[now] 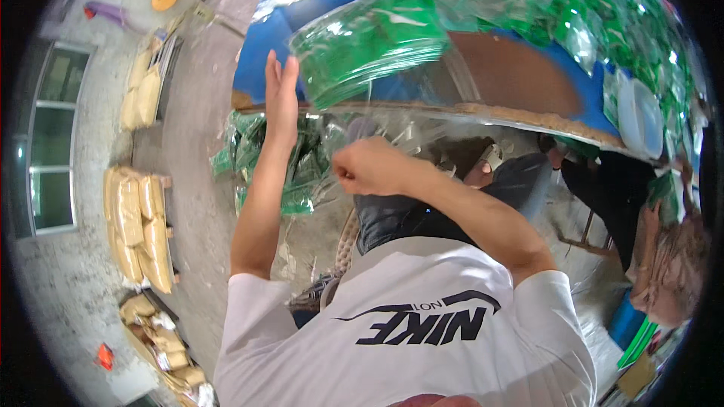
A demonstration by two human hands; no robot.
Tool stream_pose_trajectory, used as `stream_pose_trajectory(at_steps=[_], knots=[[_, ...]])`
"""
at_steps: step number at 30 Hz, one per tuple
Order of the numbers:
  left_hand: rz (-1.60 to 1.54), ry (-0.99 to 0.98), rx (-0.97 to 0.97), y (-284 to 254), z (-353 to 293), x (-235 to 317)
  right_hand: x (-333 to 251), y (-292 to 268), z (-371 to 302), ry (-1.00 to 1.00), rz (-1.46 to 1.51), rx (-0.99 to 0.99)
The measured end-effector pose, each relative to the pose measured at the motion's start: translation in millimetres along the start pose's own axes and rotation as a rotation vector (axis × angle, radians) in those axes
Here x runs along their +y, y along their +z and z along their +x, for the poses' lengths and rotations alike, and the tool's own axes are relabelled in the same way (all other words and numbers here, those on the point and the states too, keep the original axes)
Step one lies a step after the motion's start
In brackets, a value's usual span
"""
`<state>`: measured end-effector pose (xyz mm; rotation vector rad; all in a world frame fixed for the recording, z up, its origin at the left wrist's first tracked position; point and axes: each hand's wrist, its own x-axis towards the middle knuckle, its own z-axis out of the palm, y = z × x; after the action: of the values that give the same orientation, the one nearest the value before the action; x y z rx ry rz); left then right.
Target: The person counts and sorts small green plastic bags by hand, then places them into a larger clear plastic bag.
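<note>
A bundle of green plastic packets (pixel 369 41), wrapped in shiny clear film, lies on the blue-topped table in front of me. My left hand (pixel 281 102) is raised at the bundle's left end, its fingers stretched out and holding nothing; whether it touches the film I cannot tell. Closer to my body, below the table's edge, my right hand (pixel 371 166) is closed in a fist. Thin clear plastic film (pixel 422 130) runs around this fist and up toward the table edge, and the fingers appear to grip it. Its exact extent is blurred.
Loose green packets (pixel 543 0) are heaped across the table's (pixel 256 68) far right, near a clear plastic tub (pixel 639 117). More green packets (pixel 294 154) lie under the near edge. Another person (pixel 664 264) sits at the right. Stacked tan sacks (pixel 136 222) stand at left.
</note>
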<state>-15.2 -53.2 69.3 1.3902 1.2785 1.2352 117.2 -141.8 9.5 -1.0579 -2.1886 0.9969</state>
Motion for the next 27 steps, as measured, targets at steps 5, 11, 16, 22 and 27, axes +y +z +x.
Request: stream_pose_trajectory(at_steps=[5,11,16,22,27], knots=[[0.131,-0.130,-0.116,-6,79,-57,-21,-46,-95,0.117,0.490,0.013],[-0.013,-0.140,-0.140,1,71,-38,101,-13,-463,0.467,1.407,1.618],[-0.014,0.032,0.096,-11,68,-59,123,11,-529,1.235,-0.463,1.128],[0.559,0.719,0.144,-51,-15,-82,34,-106,-195,0.452,-0.235,0.992],[0.662,0.896,-0.105,-49,-53,-79,57,-133,-128,-0.017,-0.586,0.644]])
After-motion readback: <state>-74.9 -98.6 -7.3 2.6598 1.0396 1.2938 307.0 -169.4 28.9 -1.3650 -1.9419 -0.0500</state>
